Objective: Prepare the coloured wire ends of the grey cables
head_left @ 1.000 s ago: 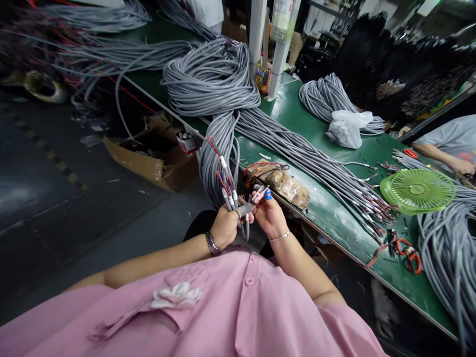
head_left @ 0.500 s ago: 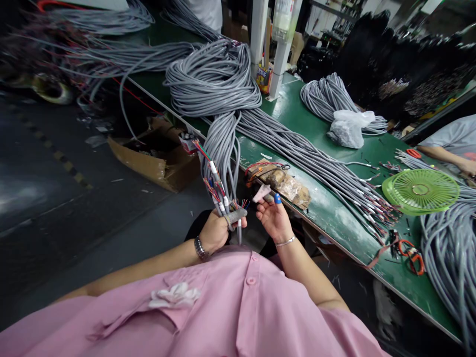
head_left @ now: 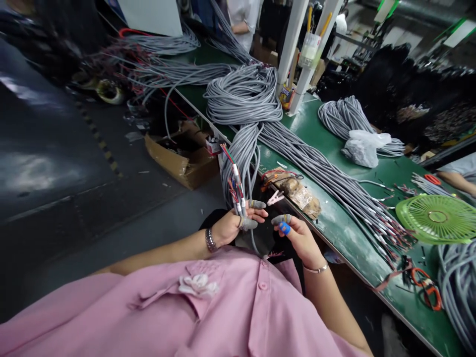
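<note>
My left hand [head_left: 238, 222] has several grey cables [head_left: 238, 191] in its grasp, their white-wrapped ends and coloured wires pointing up. Grey covers sit on its thumb and a finger, which are spread apart in front. Below it one cable end [head_left: 273, 255] dangles near my lap, its thin reddish wires bare. Apart from the cables, my right hand [head_left: 297, 237] is pinched, with a blue cover on the thumb and a grey one on the index finger; anything between the fingertips is too small to make out. Just beyond, a pale pink clip [head_left: 275, 198] is at the table edge.
On the green table [head_left: 303, 116] lie a large cable coil [head_left: 243, 96], a long cable bundle [head_left: 316, 163], a taped brown bundle [head_left: 303, 196], orange-handled scissors [head_left: 427, 290] and a green fan [head_left: 437, 218]. A cardboard box [head_left: 178, 158] stands on the floor. At right, another person's arm [head_left: 455, 182] shows.
My right hand has drawn back from the pink clip and pinched. One cable end that stood at my left hand now hangs below it, and the left fingers have spread. The view has shifted.
</note>
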Motion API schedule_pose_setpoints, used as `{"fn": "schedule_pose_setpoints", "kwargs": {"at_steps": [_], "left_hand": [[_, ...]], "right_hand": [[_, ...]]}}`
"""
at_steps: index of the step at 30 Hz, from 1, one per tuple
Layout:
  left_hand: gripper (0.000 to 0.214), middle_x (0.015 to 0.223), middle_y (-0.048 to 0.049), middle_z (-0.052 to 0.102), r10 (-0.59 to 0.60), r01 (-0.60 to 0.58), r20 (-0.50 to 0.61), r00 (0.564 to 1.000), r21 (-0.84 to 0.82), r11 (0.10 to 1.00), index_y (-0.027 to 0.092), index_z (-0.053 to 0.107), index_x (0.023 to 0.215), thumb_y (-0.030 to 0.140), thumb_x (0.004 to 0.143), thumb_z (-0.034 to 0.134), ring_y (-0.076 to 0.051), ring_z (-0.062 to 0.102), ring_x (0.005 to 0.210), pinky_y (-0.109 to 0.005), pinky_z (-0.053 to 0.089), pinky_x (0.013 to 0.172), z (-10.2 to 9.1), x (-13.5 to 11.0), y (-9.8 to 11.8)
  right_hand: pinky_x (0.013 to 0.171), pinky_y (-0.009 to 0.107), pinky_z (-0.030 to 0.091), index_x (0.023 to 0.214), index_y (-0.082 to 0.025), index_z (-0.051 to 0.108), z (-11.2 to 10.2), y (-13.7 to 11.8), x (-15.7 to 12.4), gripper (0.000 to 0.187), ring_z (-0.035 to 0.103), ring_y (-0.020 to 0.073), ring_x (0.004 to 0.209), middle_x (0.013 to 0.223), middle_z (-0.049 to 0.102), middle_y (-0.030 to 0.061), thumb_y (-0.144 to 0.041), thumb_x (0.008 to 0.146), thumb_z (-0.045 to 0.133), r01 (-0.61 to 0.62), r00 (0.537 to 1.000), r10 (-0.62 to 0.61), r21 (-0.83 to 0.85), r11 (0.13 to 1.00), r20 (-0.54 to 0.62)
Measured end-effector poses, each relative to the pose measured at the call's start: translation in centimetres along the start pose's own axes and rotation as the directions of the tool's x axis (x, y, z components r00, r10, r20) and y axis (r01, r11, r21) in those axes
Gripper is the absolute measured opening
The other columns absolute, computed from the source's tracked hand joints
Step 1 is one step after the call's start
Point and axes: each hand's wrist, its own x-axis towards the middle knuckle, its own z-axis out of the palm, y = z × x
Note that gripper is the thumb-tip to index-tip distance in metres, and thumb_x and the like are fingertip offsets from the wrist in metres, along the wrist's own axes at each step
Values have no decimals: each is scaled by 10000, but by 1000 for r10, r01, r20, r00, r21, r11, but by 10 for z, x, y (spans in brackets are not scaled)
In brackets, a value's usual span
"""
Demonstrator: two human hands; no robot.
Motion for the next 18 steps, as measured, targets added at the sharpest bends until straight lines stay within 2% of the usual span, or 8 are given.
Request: {"fn": "schedule_pose_setpoints", "kwargs": {"at_steps": [4, 7, 9, 12, 13, 14, 16, 18], "left_hand": [[523, 1091, -128, 690, 34, -34, 9, 999, -47, 998, 157, 638, 1149, 39, 644, 703, -200, 667, 909, -264, 497, 782, 0, -5, 9], [535, 1104, -130, 680, 40, -41, -8, 999, -112, 993, 153, 633, 1156, 41, 636, 689, -198, 661, 897, -231, 488, 679, -3, -11, 16], [550, 1117, -133, 675, 41, -44, -26, 999, -144, 989, 152, 634, 1155, 36, 620, 688, -200, 657, 894, -224, 480, 648, -6, -15, 20], [574, 1109, -129, 676, 54, -61, -47, 997, -174, 983, 151, 636, 1156, 29, 598, 691, -196, 649, 882, -217, 473, 624, -10, -21, 26], [581, 1100, -128, 677, 63, -71, -49, 997, -181, 981, 147, 636, 1159, 28, 593, 688, -194, 647, 873, -213, 470, 610, -11, -23, 28], [584, 1088, -128, 678, 75, -84, -53, 996, -188, 979, 142, 636, 1161, 30, 590, 685, -193, 645, 863, -209, 466, 595, -11, -25, 30], [580, 1071, -132, 678, 97, -108, -64, 993, -197, 974, 131, 638, 1161, 39, 590, 674, -195, 643, 849, -213, 468, 584, -13, -30, 35], [571, 1069, -134, 677, 115, -131, -89, 989, -201, 971, 127, 644, 1153, 43, 588, 657, -204, 643, 851, -226, 479, 593, -14, -35, 38]], "right_hand": [[721, 294, 481, 1025, -204, 718, 5, -20, -8, 241, 604, 166, 779, 905, 702, 56, -357, 866, 624, 38, 986, -24, -80, 996, 162], [637, 253, 474, 1027, -181, 714, 5, -18, -5, 321, 578, 128, 676, 904, 709, 60, -428, 898, 555, 2, 945, 31, -100, 995, 327], [543, 221, 448, 1041, -172, 705, 6, -5, 2, 403, 539, 99, 579, 885, 712, 58, -490, 915, 492, -49, 899, 87, -97, 994, 430], [422, 188, 383, 1062, -177, 689, 9, 28, 17, 465, 461, 67, 459, 854, 720, 43, -547, 909, 454, -96, 823, 151, -128, 987, 548], [405, 186, 374, 1048, -187, 693, 10, 41, 23, 446, 449, 62, 434, 841, 722, 34, -544, 901, 470, -92, 817, 173, -173, 981, 550], [400, 185, 371, 1007, -200, 704, 10, 53, 29, 397, 452, 61, 416, 798, 719, 16, -525, 886, 511, -67, 837, 183, -235, 970, 516], [420, 192, 376, 881, -213, 722, 11, 74, 41, 254, 451, 69, 394, 606, 660, -30, -445, 811, 648, -10, 920, 151, -363, 932, 362], [494, 208, 404, 818, -228, 717, 10, 87, 52, 131, 475, 88, 433, 518, 594, -50, -338, 747, 725, 51, 979, 57, -505, 862, 197]]}}
